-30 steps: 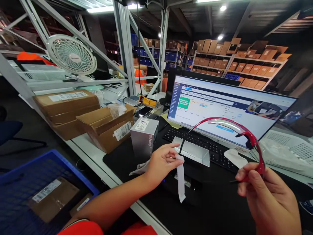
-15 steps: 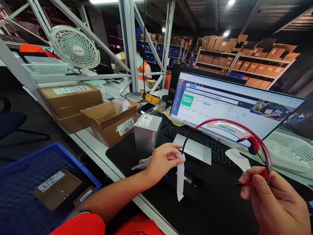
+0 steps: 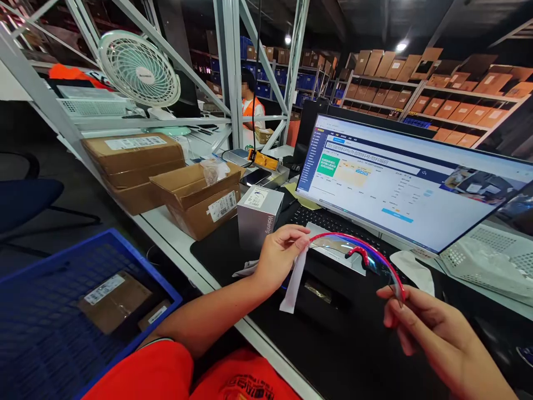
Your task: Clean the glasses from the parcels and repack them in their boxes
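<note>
A pair of red-framed sports glasses (image 3: 372, 253) with a clear, bluish one-piece lens hangs between my hands over the black desk mat. My left hand (image 3: 281, 255) pinches its left end together with a white strip (image 3: 295, 284) that dangles below the fingers. Closed on the right end of the frame is my right hand (image 3: 425, 322). Behind the glasses lies an open silver box part (image 3: 328, 250), in front of the keyboard (image 3: 308, 215). Near my left hand stand a silver carton (image 3: 259, 216) and a crumpled grey cloth (image 3: 245, 269).
Opened brown cartons (image 3: 195, 197) stand on the desk's left side, above a blue crate (image 3: 125, 272) holding parcels. A monitor (image 3: 400, 178) rises behind the keyboard. White perforated baskets (image 3: 491, 244) are at right. Beyond the metal frame (image 3: 228, 72) is a person in an orange vest (image 3: 253, 108).
My right hand has lowered and moved left, turning the glasses so the frame lies flatter. My left hand has shifted from the dark temple tip to the red frame end. The view has swung slightly.
</note>
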The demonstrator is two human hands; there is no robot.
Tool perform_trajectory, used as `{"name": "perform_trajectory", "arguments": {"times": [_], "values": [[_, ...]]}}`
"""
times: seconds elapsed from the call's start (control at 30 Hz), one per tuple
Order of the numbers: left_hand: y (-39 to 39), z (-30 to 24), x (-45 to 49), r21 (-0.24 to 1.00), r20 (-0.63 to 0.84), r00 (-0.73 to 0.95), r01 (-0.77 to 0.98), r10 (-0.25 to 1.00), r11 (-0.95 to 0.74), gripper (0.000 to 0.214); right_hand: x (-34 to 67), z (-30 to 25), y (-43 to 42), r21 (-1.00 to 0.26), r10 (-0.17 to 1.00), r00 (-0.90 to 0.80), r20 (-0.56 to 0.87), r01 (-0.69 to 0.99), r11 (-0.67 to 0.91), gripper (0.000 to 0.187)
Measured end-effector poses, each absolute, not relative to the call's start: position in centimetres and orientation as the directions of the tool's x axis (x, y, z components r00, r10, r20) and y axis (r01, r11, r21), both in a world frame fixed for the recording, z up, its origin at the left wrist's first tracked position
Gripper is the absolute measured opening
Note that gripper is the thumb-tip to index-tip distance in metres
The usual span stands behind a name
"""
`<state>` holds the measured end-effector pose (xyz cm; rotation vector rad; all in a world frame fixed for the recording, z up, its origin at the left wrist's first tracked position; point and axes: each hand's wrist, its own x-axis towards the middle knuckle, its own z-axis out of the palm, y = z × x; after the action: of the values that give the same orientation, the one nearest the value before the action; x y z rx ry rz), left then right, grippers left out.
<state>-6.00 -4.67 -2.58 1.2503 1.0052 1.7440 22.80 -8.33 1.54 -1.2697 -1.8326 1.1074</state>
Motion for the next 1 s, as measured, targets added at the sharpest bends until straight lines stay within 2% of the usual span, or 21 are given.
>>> {"name": "perform_trajectory", "arguments": {"times": [0.07, 0.17, 0.37, 0.47, 0.57, 0.63, 0.7, 0.77, 0.83, 0.9, 1.0], "values": [[-4.7, -2.6, -6.1, 0.896, 0.414, -0.223, -0.07, 0.883, -0.438, 0.017, 23.0, 1.6, -8.0, -0.889, 0.944, -0.33, -0.023, 0.439, 0.132, 0.037], [-5.1, -2.8, -6.0, 0.916, 0.371, -0.129, -0.112, 0.92, -0.385, 0.02, 23.7, 1.6, -7.6, -0.874, 0.942, -0.326, -0.076, 0.476, 0.094, 0.042], [-5.6, -3.5, -5.8, 0.948, 0.23, 0.008, -0.228, 0.973, -0.222, 0.031, 24.2, 1.4, -7.2, -0.868, 0.952, -0.305, -0.018, 0.478, 0.136, 0.039], [-5.6, -3.6, -5.9, 0.942, 0.128, 0.087, -0.323, 0.988, -0.093, 0.049, 24.1, 1.5, -7.2, -0.851, 0.953, -0.304, 0.003, 0.499, 0.162, 0.038], [-5.7, -3.5, -6.1, 0.943, 0.131, 0.119, -0.322, 0.984, -0.087, 0.068, 24.2, 1.5, -7.3, -0.818, 0.949, -0.314, 0.032, 0.537, 0.205, 0.037], [-5.8, -3.2, -6.4, 0.968, 0.162, 0.141, -0.213, 0.977, -0.13, 0.062, 24.3, 1.5, -7.4, -0.783, 0.947, -0.318, 0.042, 0.579, 0.229, 0.035], [-5.8, -2.5, -6.8, 0.98, 0.198, 0.18, -0.014, 0.963, -0.199, 0.048, 24.2, 1.5, -7.7, -0.739, 0.943, -0.328, 0.05, 0.623, 0.256, 0.032], [-5.6, -1.4, -7.3, 0.929, 0.241, 0.239, 0.222, 0.941, -0.294, 0.027, 23.9, 1.7, -8.1, -0.694, 0.934, -0.35, 0.076, 0.654, 0.302, 0.029], [-5.2, -0.1, -7.8, 0.855, 0.262, 0.304, 0.367, 0.916, -0.366, 0.011, 23.6, 2.0, -8.5, -0.655, 0.917, -0.378, 0.125, 0.663, 0.363, 0.026], [-4.7, 1.0, -8.2, 0.845, 0.236, 0.362, 0.383, 0.902, -0.374, 0.005, 23.2, 2.3, -8.9, -0.625, 0.898, -0.404, 0.174, 0.659, 0.418, 0.023], [-4.2, 2.1, -8.4, 0.9, 0.166, 0.446, 0.297, 0.88, -0.32, 0.005, 23.0, 2.4, -9.3, -0.61, 0.899, -0.38, 0.218, 0.666, 0.43, 0.023]]}}
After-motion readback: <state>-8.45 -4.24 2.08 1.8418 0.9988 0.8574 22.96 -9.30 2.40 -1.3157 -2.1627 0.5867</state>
